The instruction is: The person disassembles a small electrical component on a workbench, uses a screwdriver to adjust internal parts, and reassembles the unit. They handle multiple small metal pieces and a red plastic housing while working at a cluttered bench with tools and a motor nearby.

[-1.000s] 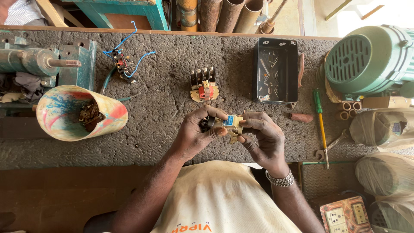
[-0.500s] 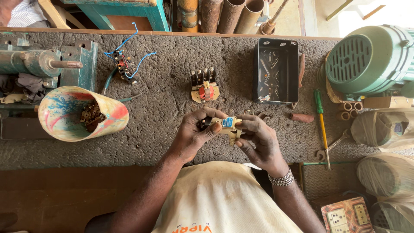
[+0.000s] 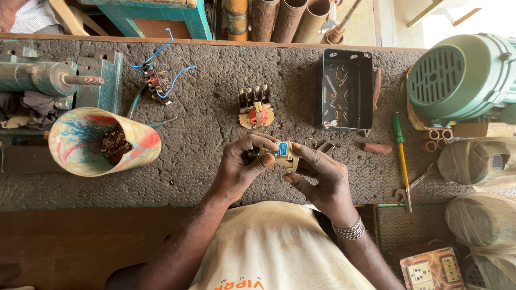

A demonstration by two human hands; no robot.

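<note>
Both hands meet over the grey workbench (image 3: pixel 204 145) and hold one small electrical part (image 3: pixel 284 153), beige with a blue label and a dark end. My left hand (image 3: pixel 242 166) grips its dark left end with thumb and fingers. My right hand (image 3: pixel 320 180), a metal bracelet on its wrist, pinches the beige right side. Just beyond the hands lies a switch assembly (image 3: pixel 255 107) with black terminals and a red centre.
An open black metal box (image 3: pixel 345 90) stands at the back right, a green-handled screwdriver (image 3: pixel 400 156) beside it. A green motor (image 3: pixel 462 78) fills the far right. A painted cone-shaped container (image 3: pixel 97 142) with small parts lies left, near a blue-wired component (image 3: pixel 157 80).
The hands have shifted the small part slightly between them; its position over the bench is nearly the same. Nothing else on the bench has moved.
</note>
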